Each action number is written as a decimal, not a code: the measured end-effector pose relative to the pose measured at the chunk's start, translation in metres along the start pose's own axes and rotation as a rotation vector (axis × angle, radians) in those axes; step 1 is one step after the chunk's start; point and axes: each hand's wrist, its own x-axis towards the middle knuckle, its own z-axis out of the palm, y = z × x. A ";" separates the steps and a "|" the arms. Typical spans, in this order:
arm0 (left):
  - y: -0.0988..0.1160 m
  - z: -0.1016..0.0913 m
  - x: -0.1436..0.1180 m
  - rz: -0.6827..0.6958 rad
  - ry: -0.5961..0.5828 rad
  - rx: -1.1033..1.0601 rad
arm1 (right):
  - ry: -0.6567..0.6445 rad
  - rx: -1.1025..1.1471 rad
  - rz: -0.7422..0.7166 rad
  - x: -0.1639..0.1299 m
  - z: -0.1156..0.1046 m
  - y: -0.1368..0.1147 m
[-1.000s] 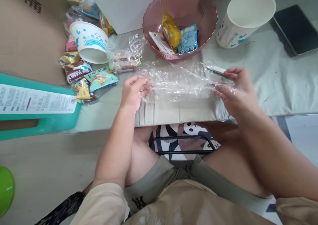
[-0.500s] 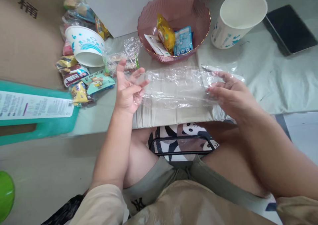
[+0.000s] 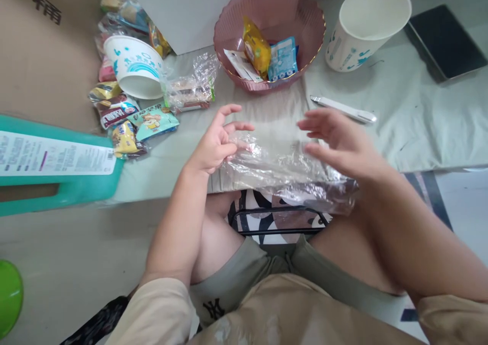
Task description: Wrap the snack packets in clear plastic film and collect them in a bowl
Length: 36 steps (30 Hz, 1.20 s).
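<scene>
1. Clear plastic film lies crumpled between the hands, drooping past the near edge of the table; best gather that overhang.
2. Left hand: open, fingers bent (contact with film unclear). Right hand: open; pinching opposite edges would steady things.
3. Beyond, a slim white tool: keep film clear.

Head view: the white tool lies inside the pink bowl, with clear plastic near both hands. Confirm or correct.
Wrong place: the head view shows the white tool on the cloth, outside the pink bowl. Clear plastic is indeed near the left hand and right hand.
</scene>
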 end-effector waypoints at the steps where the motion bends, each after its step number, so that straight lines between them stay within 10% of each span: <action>1: 0.001 0.003 -0.002 0.023 -0.047 0.005 | -0.150 -0.017 0.038 0.003 0.008 -0.001; 8: 0.008 0.006 -0.002 0.094 -0.089 -0.094 | -0.713 0.063 0.191 0.021 0.039 -0.014; 13: 0.009 0.008 0.005 0.077 0.191 -0.282 | -0.297 0.237 0.264 0.021 0.039 -0.011; 16: 0.010 0.026 0.005 -0.135 0.078 -0.318 | 0.025 0.143 0.290 0.024 0.041 -0.008; 19: 0.012 0.048 0.006 -0.279 -0.044 -0.178 | 0.125 0.024 0.262 0.027 0.041 -0.006; 24: 0.008 0.056 0.014 -0.224 0.088 0.136 | 0.266 -0.008 0.146 0.026 0.034 -0.001; 32: 0.005 0.043 0.014 -0.098 0.021 0.001 | -0.173 0.183 0.315 0.022 0.027 0.002; 36: 0.005 0.038 0.014 -0.140 -0.050 -0.150 | -0.141 0.208 0.264 0.021 0.026 0.003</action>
